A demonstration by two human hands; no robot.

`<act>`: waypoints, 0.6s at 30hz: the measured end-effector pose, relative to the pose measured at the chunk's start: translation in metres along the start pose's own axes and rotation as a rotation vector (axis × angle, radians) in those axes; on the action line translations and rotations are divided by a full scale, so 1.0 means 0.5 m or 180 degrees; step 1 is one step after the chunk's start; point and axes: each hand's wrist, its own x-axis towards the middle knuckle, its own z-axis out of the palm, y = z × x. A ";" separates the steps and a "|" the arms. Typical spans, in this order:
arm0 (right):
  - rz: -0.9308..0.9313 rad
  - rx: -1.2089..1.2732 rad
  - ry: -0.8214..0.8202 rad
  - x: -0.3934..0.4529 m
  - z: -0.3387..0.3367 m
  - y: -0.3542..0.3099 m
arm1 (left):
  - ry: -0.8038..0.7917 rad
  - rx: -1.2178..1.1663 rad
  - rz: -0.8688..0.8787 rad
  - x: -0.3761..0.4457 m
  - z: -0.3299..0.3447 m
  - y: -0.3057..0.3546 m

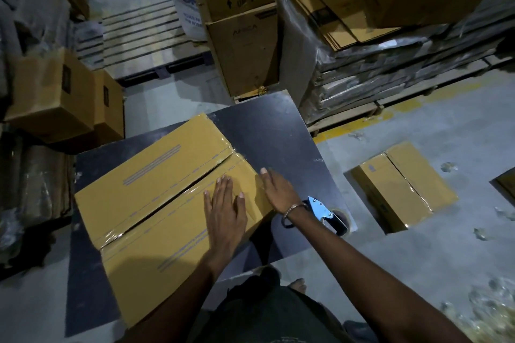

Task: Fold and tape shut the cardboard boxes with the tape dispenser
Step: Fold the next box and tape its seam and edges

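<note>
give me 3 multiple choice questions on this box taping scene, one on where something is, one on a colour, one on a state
1. Where is the tape dispenser?
A. on the dark table, just right of the right wrist
B. on top of the box
C. on the floor by the pallet

2. What colour is the dispenser's metal body?
A. red
B. light blue
C. yellow

3. What state is the box on the table in?
A. flaps standing straight up
B. flattened sheet
C. flaps folded down, clear tape along the centre seam

Answers:
1. A, it lies near the table's right edge, beside the right hand.
2. B, its shiny body looks light blue.
3. C, both flaps lie flat under the left hand, and glossy tape shows along the seam.
</note>
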 end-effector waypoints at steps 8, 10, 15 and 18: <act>-0.0268 -0.0812 -0.0088 0.027 0.068 -0.006 | 0.0040 0.1008 -0.0280 0.116 -0.043 -0.103; 0.0040 -0.0834 -0.0193 0.053 0.055 -0.023 | -0.0061 0.1071 -0.0335 0.124 -0.040 -0.122; -0.0770 -0.0679 0.0102 0.086 0.081 -0.090 | -0.0071 0.0993 -0.0318 0.125 -0.036 -0.124; -0.0384 -0.0972 -0.0092 0.106 0.094 -0.097 | 0.0047 0.0754 -0.0372 0.134 -0.047 -0.127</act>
